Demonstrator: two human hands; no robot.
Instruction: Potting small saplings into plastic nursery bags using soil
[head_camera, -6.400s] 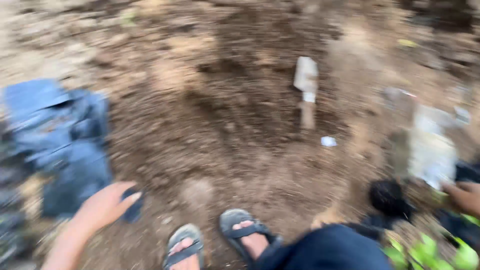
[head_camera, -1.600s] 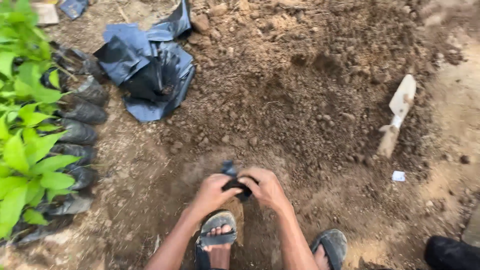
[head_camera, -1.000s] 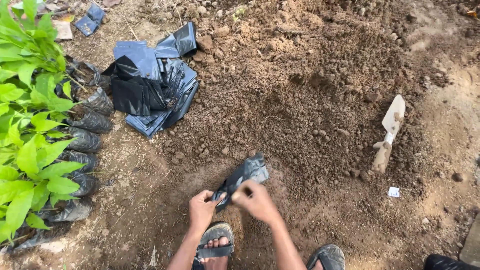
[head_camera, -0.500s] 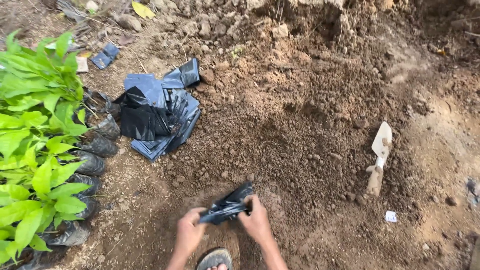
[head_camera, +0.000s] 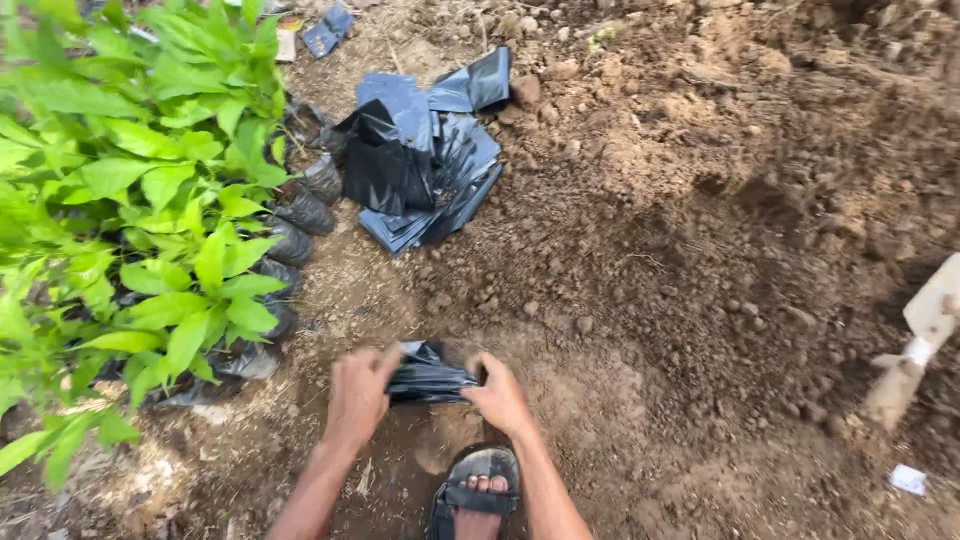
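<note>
Both my hands hold one small black plastic nursery bag (head_camera: 428, 376) low over the bare soil. My left hand (head_camera: 357, 397) grips its left edge and my right hand (head_camera: 497, 395) grips its right edge, stretching it between them. My sandalled foot (head_camera: 477, 492) rests just below the bag. A pile of flat black plastic bags (head_camera: 425, 160) lies on the ground farther off, up and slightly left of my hands.
Green seedlings (head_camera: 130, 200) in filled black bags (head_camera: 290, 240) stand in rows on the left. A mound of loose brown soil (head_camera: 720, 200) fills the right. A trowel with a wooden handle (head_camera: 915, 345) lies at the right edge, with a white scrap (head_camera: 908, 479) below it.
The view has swung left, so the seedlings fill more of the left and the trowel sits at the right edge. My hands have pulled the bag wider between them.
</note>
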